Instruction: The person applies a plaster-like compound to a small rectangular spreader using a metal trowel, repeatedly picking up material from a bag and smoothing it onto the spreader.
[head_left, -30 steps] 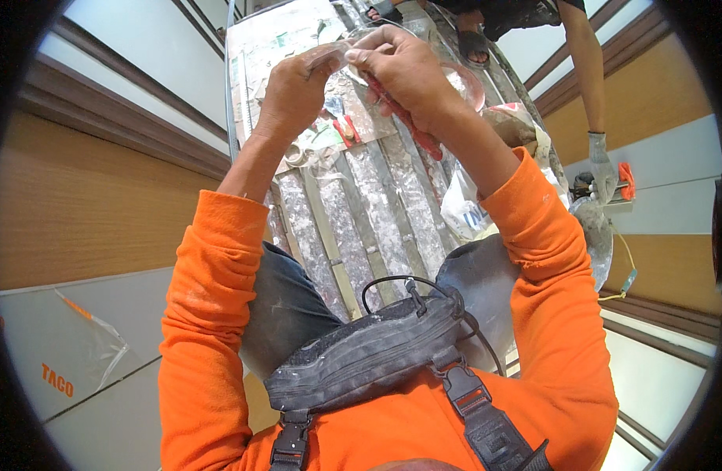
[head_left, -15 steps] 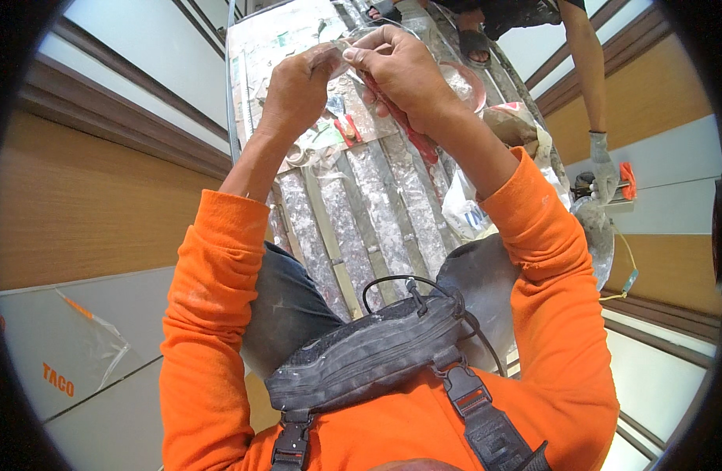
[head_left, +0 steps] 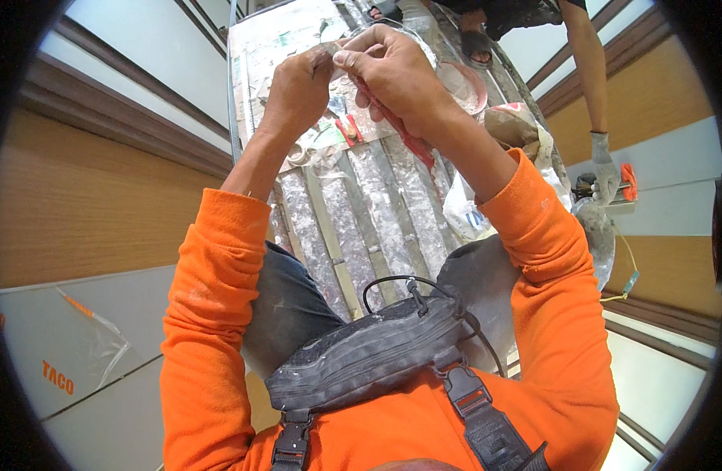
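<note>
My left hand (head_left: 300,86) is closed, fingers curled, far out over the work platform. My right hand (head_left: 400,78) meets it there, thumb and forefinger pinched together. Between them shows the edge of a small pale piece (head_left: 335,69), mostly hidden by my fingers, so its kind is unclear. A crumpled red cloth (head_left: 412,144) is gripped under my right hand's other fingers and trails down along the wrist. Below my hands, a tool with red handles (head_left: 348,129) lies on a stained board (head_left: 255,47).
A reddish bucket (head_left: 475,86) with pale material stands right of my hands. Bags (head_left: 464,206) lie nearer. A co-worker's gloved hand (head_left: 604,173) is at the right, near an orange-and-black tool (head_left: 628,182). The slatted, splattered platform (head_left: 361,212) runs between wooden panels (head_left: 110,200).
My right thumb and forefinger have shifted slightly left, closer to my left hand. The pale piece between them shows less, and the red cloth has moved a little.
</note>
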The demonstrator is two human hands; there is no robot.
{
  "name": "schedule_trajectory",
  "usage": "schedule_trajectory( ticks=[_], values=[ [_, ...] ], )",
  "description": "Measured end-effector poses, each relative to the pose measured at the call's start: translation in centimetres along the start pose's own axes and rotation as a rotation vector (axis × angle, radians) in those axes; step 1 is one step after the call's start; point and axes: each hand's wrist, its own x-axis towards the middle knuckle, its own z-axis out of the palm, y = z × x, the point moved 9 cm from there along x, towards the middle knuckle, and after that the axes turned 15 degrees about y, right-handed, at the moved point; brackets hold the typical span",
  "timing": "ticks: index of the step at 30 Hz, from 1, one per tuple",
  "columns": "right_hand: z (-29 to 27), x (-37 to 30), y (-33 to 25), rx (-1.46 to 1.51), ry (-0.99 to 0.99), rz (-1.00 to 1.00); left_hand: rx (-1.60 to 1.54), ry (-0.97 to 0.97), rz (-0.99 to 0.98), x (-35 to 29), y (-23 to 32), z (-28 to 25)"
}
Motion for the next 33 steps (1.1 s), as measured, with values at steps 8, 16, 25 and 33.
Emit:
schedule_trajectory(
  ticks=[8, 16, 25, 33],
  values=[
    [0.3, -0.6, -0.4, -0.023, -0.006, -0.027, 0.007, -0.034, -0.041, 0.0, -0.2, 0.4],
    [-1.5, 1.0, -0.1, 0.07, 0.053, -0.064, -0.428, -0.055, -0.422, -0.7, -2.4, 0.8],
    [-6.6, 4.3, 4.8, 0.124, 0.24, 0.133, -0.806, -0.015, -0.678, -1.0, -3.6, 0.4],
    [-5.9, 4.6, 5.2, 0.133, 0.167, 0.105, -0.701, 0.223, -0.75, 0.1, -6.2, -2.1]
  ],
)
